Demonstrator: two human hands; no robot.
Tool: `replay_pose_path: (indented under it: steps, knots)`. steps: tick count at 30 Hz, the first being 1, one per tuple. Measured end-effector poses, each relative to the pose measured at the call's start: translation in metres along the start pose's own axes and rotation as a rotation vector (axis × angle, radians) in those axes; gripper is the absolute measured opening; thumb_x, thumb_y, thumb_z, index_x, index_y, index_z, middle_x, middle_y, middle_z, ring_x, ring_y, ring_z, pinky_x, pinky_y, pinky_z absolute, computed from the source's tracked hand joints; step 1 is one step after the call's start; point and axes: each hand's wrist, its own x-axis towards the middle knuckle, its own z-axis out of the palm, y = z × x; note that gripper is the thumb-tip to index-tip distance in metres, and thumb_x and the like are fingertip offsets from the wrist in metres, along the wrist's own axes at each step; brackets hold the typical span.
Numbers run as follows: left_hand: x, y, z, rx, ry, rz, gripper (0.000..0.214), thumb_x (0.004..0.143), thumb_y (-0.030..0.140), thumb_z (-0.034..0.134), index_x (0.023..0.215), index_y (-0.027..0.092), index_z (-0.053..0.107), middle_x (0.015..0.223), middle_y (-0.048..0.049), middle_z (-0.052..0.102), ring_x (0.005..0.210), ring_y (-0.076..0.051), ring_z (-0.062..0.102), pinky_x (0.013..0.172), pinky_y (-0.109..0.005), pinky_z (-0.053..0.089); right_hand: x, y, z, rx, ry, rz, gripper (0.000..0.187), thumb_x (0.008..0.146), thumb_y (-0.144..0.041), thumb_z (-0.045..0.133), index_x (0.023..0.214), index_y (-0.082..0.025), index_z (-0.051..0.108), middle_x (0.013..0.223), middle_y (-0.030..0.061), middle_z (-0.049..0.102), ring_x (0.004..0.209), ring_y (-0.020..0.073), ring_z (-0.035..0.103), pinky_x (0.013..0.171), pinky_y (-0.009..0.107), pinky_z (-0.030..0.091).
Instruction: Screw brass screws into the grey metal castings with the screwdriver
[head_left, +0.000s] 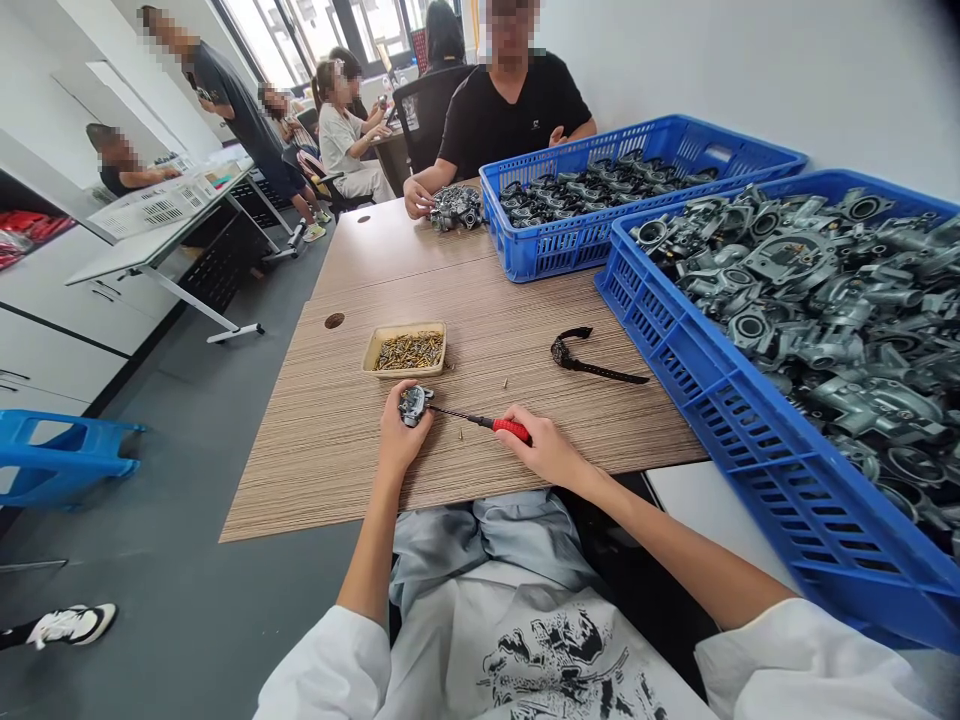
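In the head view, the mark on the black shirt is too small to read; a screw tray sits just beyond your left hand, a watch beyond your right hand. Your left hand pinches a metal part — your right grips a screwdriver, its long axis pointing left toward it.

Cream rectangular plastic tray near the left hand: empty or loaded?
Loaded: small brass-coloured metal pieces hide most of the tray's floor. Cannot tell how deep they lie.
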Motion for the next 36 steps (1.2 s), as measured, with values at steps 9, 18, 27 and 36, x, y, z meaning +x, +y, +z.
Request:
replay_pose_path:
  steps: [9, 18, 27, 36]
  knots:
    - [0.0003, 0.0004, 0.0000, -0.005, 0.006, -0.006, 0.049, 0.082, 0.027, 0.070, 0.130, 0.025, 0.058, 0.119, -0.0056, 0.068, 0.104, -0.023, 0.065, 0.100, -0.036, 0.050, -0.0001, 0.0016, 0.0002, -0.001, -0.003, -0.001, 0.024, 0.104, -0.048, 0.053, 0.103, -0.024, 0.059, 0.081, -0.0017, 0.063, 0.070, 0.0167, 0.058, 0.069, 0.027, 0.040]
    - [0.0002, 0.0002, 0.0004, -0.001, 0.016, 0.007, 0.049, 0.082, 0.026, 0.069, 0.130, 0.024, 0.058, 0.116, -0.0057, 0.068, 0.100, -0.022, 0.065, 0.096, -0.035, 0.051, -0.0004, 0.0012, 0.0002, 0.000, -0.004, -0.002, 0.026, 0.104, -0.049, 0.052, 0.103, -0.024, 0.060, 0.080, -0.0019, 0.063, 0.068, 0.0167, 0.057, 0.068, 0.027, 0.040]
    - [0.0005, 0.0019, 0.0000, -0.008, 0.011, -0.009, 0.049, 0.082, 0.026, 0.070, 0.130, 0.025, 0.058, 0.117, -0.0055, 0.068, 0.105, -0.023, 0.065, 0.099, -0.037, 0.050, -0.0006, 0.0019, -0.0004, -0.012, -0.009, 0.012, 0.024, 0.104, -0.049, 0.053, 0.103, -0.025, 0.059, 0.079, -0.0022, 0.062, 0.069, 0.0172, 0.057, 0.068, 0.027, 0.039]
    - [0.0001, -0.0006, 0.0005, -0.001, 0.013, -0.016, 0.050, 0.082, 0.025, 0.071, 0.131, 0.025, 0.058, 0.114, -0.0054, 0.069, 0.102, -0.022, 0.066, 0.098, -0.036, 0.051, -0.0005, 0.0003, -0.0002, -0.010, -0.016, 0.016, 0.022, 0.104, -0.047, 0.053, 0.104, -0.025, 0.059, 0.082, -0.0016, 0.065, 0.072, 0.0178, 0.060, 0.070, 0.028, 0.040]
